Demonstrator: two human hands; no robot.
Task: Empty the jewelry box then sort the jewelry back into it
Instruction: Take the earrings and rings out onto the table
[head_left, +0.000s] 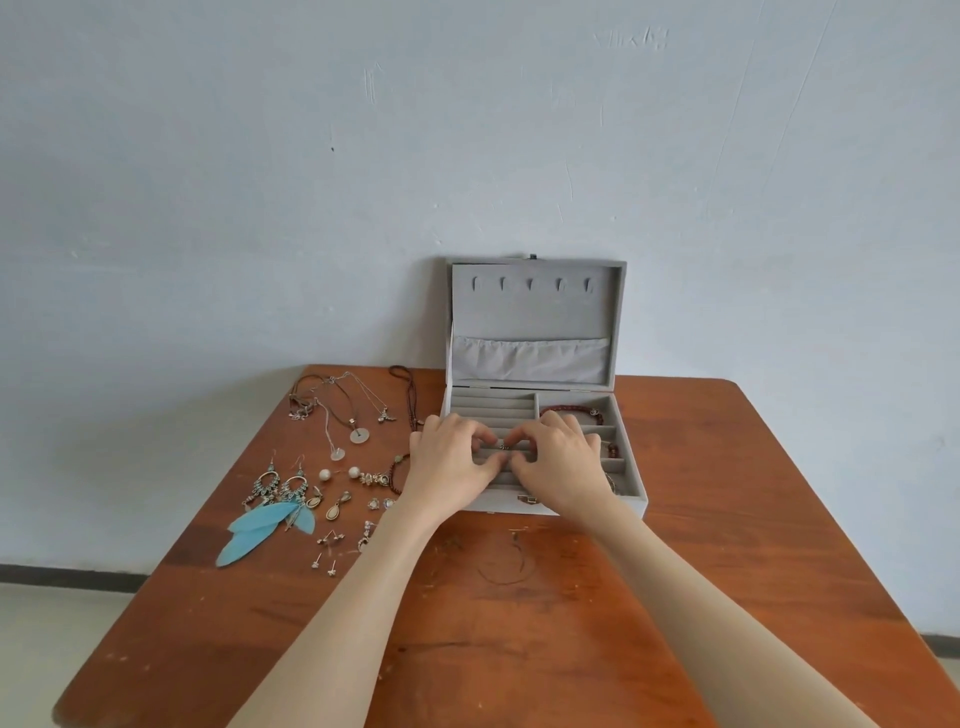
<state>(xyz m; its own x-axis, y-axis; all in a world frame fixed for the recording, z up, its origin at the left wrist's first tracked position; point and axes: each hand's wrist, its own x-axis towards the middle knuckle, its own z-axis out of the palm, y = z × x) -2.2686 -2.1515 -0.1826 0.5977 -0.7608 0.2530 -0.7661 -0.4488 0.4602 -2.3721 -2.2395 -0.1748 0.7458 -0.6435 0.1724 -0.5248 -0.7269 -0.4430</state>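
Note:
The grey jewelry box (535, 312) stands open at the table's far edge, its lid leaning on the wall. My left hand (451, 460) and my right hand (558, 462) both sit over its ring-roll section, fingertips meeting around a small silver ring (504, 447) set in the rolls. A dark red bead bracelet (571, 411) lies in the back right compartment; another piece shows by my right wrist. Left of the box lie several necklaces (345, 410), feather earrings (270, 519), pearl studs (340, 474) and small earrings (332, 540).
The wooden table (727, 519) has a rounded right corner and a bare, scratched front half. A thin hoop earring (506, 558) lies just in front of the box. A pale wall rises right behind the box. Floor shows at both lower sides.

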